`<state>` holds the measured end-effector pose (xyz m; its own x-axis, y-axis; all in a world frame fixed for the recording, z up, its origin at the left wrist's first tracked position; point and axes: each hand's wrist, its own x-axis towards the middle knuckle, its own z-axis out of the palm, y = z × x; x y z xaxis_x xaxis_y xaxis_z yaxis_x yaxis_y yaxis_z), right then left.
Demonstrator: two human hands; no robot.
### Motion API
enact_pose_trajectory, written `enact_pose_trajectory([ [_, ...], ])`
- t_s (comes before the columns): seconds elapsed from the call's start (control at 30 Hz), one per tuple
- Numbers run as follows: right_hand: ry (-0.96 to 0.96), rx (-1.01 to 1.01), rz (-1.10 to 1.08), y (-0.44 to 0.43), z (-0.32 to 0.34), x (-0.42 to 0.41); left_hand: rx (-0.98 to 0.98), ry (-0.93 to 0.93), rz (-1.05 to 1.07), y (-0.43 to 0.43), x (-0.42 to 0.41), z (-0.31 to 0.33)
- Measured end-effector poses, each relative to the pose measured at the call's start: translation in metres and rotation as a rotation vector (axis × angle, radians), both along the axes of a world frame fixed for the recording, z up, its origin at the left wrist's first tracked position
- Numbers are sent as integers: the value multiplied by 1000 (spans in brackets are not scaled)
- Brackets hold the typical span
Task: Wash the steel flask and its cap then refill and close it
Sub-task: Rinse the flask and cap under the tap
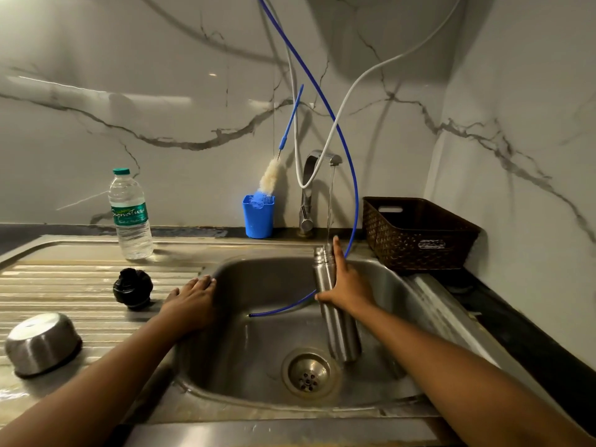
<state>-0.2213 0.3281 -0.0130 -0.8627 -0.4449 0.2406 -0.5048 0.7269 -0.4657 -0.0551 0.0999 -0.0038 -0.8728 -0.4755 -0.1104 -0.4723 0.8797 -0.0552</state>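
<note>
The sink (pixel 290 414) takes up the middle, with its draining board (pixel 80 285) run out to the left. A brown basket (pixel 416 233) is set by the basin's back right corner, probably to be kept out of the splash. The steel flask (pixel 342 330) is held inside the basin toward its right side, tilted with its mouth raised under the tap (pixel 309 188) so that the running stream is caught at the neck; rinsing is judged to be the step in hand. It is gripped by the right hand (pixel 350 282), thumb across the front and fingers laid up along the neck, which steadies the mouth. The left hand (pixel 193 301) is laid flat on the basin's left rim, holding nothing, apparently for support. A water bottle (pixel 130 217) is stood at the board's back edge, perhaps kept for the refill. An upturned steel bowl (pixel 42 343) is left near the board's front left corner. The black cap (pixel 133 288) is set on the board near the basin's left rim, off the flask and not yet refitted.
</note>
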Motion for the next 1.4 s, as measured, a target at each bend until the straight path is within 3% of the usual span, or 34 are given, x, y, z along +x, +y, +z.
enact_pose_trajectory([
  [0.13,119,-198,-23,-4,20,-10,-5,-6,0,-1,0,-1],
  [0.3,5,26,14,-1,0,-6,-22,-4,4,3,2,2],
  [0.43,92,-226,-18,-4,24,-15,-17,-2,2,3,1,1],
  [0.57,-45,-7,-17,-5,3,-10,-17,-4,-3,1,2,1],
  [0.7,75,-210,-11,-8,24,-17,-23,-6,-9,-1,0,1],
  [0.87,-52,-55,-11,-7,5,-10,-34,-13,-2,0,0,1],
  [1.0,68,-295,-26,-7,26,-19,-30,-20,-16,-2,-1,1],
  [1.13,-66,-68,-40,-3,3,-11,-40,-19,-20,-5,0,1],
  [1.3,43,-356,-48,-2,36,-14,-63,-7,-38,-4,1,2],
  [1.4,-49,-125,-27,-3,14,-4,-64,-2,-32,-5,2,2],
])
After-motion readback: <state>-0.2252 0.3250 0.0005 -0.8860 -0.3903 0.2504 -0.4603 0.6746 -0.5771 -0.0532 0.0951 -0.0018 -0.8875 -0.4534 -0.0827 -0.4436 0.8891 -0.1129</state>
